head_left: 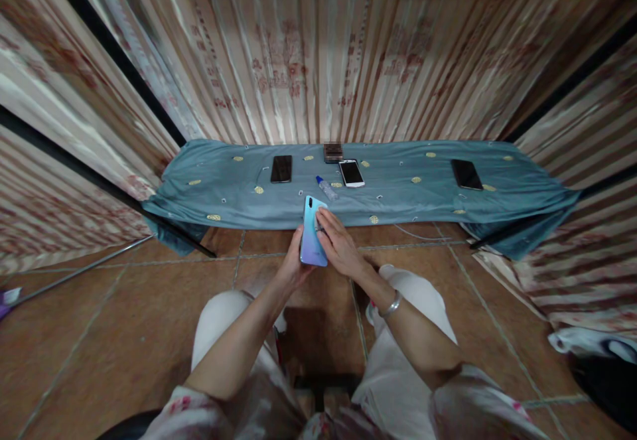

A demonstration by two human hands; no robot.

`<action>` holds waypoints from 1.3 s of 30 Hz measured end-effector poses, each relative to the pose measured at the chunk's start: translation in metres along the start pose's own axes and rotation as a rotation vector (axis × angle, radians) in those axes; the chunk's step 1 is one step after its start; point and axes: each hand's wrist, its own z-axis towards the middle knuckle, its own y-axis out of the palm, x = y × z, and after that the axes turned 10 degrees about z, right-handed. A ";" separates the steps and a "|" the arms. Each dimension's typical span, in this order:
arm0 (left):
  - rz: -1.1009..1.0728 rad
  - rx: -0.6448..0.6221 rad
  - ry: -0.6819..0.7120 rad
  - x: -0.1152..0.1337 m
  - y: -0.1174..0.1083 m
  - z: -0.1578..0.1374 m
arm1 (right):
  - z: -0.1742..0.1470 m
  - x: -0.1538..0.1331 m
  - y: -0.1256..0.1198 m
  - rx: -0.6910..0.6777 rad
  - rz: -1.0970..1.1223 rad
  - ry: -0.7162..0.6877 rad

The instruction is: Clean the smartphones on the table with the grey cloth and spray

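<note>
A smartphone (309, 237) with a glossy blue-to-purple back is tilted upright in front of me, its camera end up. My left hand (294, 261) is closed around its left side and lower edge. Against the upper right of the phone's back press the bent fingers of my right hand (338, 244); a small pale bit shows at the fingertips, too small to name. Just beyond the phone, a clear bottle with a blue cap (327, 188) lies on the blue cloth (398, 204). The phone's screen side is hidden from me.
Along the cloth-covered bench lie a dark phone (281, 169) at left, a white-framed phone (352, 173) near the middle, a small blurred box (333, 152) behind it, and another dark phone (466, 174) at right. Curtains (298, 62) and black poles (577, 81) enclose the bench.
</note>
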 end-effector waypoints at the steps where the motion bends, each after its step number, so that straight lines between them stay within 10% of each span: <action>1: 0.001 0.003 -0.004 0.001 0.000 0.001 | -0.002 -0.003 0.002 -0.019 0.001 -0.013; 12: -0.036 -0.007 0.104 -0.010 -0.002 0.014 | -0.004 -0.014 0.013 -0.053 0.012 -0.110; 39: -0.002 -0.011 -0.007 -0.005 0.015 0.026 | 0.030 0.025 0.001 0.132 0.030 0.164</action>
